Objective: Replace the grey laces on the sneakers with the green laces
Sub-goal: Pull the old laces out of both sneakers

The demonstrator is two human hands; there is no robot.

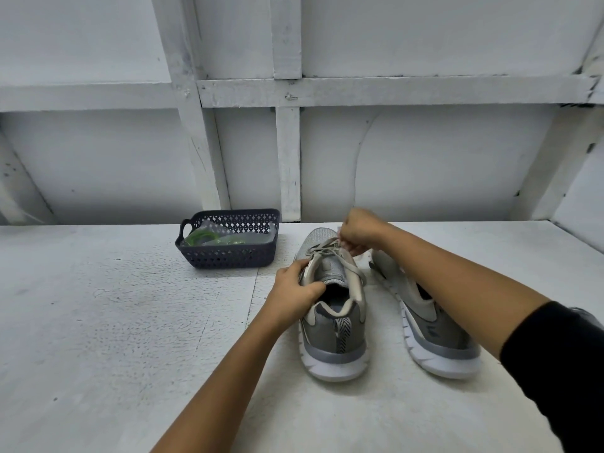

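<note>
Mid-frame: left hand (295, 287) grips the left sneaker's (331, 308) collar to steady it while right hand (358, 232) pinches its grey lace (327, 248); green laces (199, 238) wait in the basket (228, 256).

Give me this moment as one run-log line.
step: unlacing first sneaker | left hand: grips its collar | right hand: pinches grey lace | green laces: in basket | second sneaker: alongside

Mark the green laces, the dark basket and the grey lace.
green laces (197, 238): head view, coil at the basket's left end.
basket (228, 258): head view, front wall.
grey lace (322, 247): head view, crossing over the tongue.
</note>
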